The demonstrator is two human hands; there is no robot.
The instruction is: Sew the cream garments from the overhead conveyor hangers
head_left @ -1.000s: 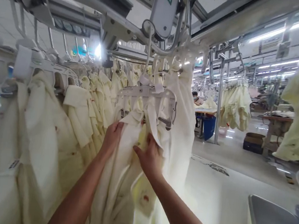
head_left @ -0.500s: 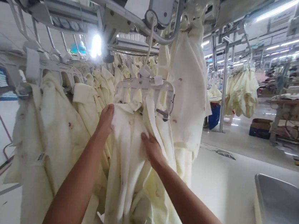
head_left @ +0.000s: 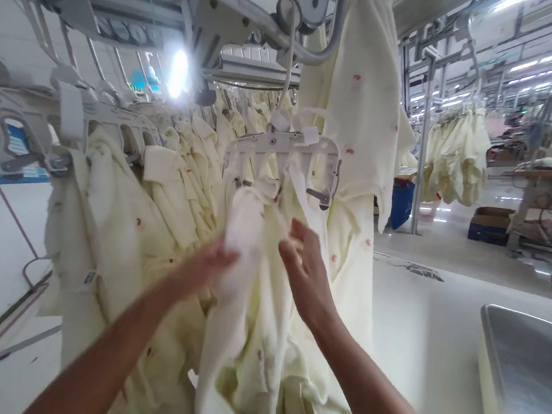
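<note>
Cream garment pieces with small reddish prints (head_left: 264, 312) hang in front of me from a pale clip hanger (head_left: 282, 151). My left hand (head_left: 210, 262) is at the left edge of the front piece, smeared by motion, so whether its fingers grip the cloth cannot be made out. To the right, my right hand (head_left: 306, 270) has thumb and fingers apart, close to the cloth with nothing held in it. The hanger's hook runs up to a curved grey rail (head_left: 229, 9).
Another hanger (head_left: 61, 119) with cream pieces (head_left: 110, 215) is at left, and more hang behind. A tall cream piece (head_left: 368, 98) hangs at right. A metal-topped stand (head_left: 530, 375) is at lower right; a post (head_left: 423, 144) and blue bin (head_left: 401, 201) stand farther back.
My left hand has come off the upper left corner of the front piece and moved down and right. My right hand has let go of the cloth and shifted slightly right.
</note>
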